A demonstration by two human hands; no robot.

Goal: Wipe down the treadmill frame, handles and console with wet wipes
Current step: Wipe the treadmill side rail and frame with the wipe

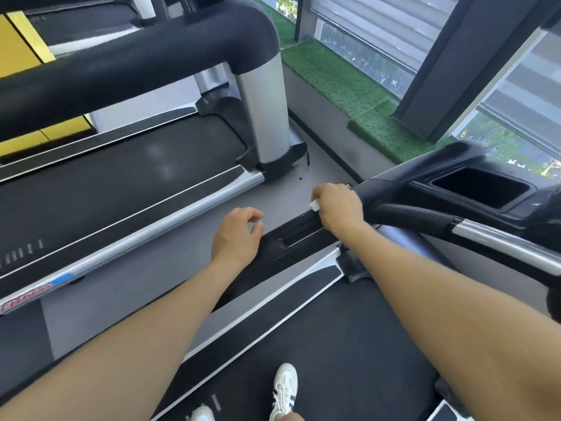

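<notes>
The person stands on the belt (349,344) of the treadmill, whose long axis runs from lower left to upper right toward the window (379,34); its silver side rail (267,305) borders the belt on the left, with a strip of black tread set into it. To the left a neighbouring treadmill (115,189) lies parallel, its thick black handrail (121,59) and silver upright (267,110) standing tall, and between the two machines runs a narrow lane of grey floor (170,268), the only open room on that side. Ahead, a ledge covered in green artificial turf (340,77) closes the lane below the window frames. At the upper right sits the black console (449,174) with a deep rectangular tray (482,186), and beneath it a handle (473,229) slants down to the right, black at its near end and chrome farther along. The black frame arm (291,235) below the console slopes toward the lower left. The right hand (340,208) rests on top of this arm with fingers curled around a white wet wipe (314,205), only a corner of which shows. The left hand (238,235) hangs just beside the arm over the floor lane, fingers loosely curled and holding nothing. A white sneaker (283,390) stands on the belt near the bottom edge.
</notes>
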